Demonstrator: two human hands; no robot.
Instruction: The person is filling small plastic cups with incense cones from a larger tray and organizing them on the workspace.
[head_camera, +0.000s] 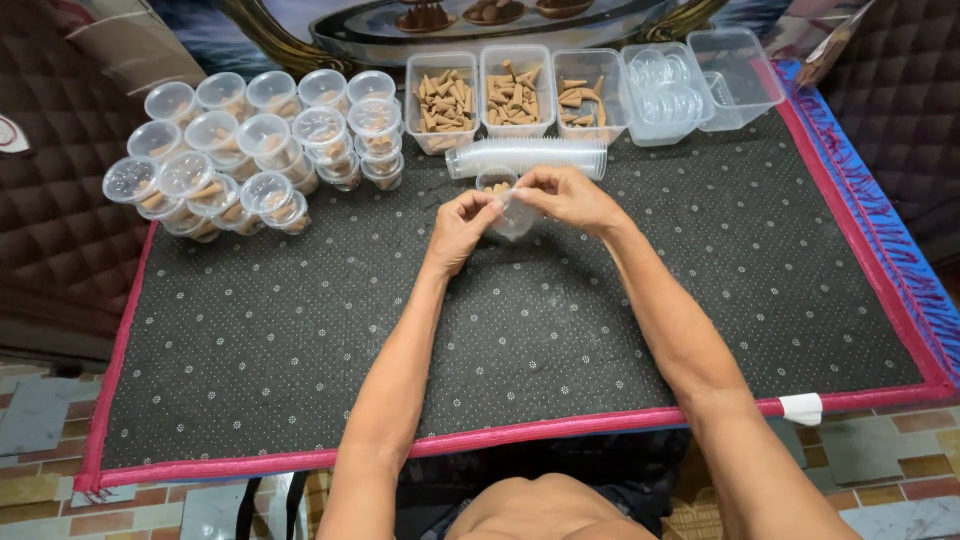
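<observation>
Clear plastic is what we hold: a small cup (515, 215) pinched between both hands, the left hand (462, 225) and right hand (570, 195) meeting over the dark mat (300, 330). Just beyond our fingers a sleeve of nested cups (530, 157) lies crosswise, with tubs of brown cones (480, 95) behind it.
</observation>
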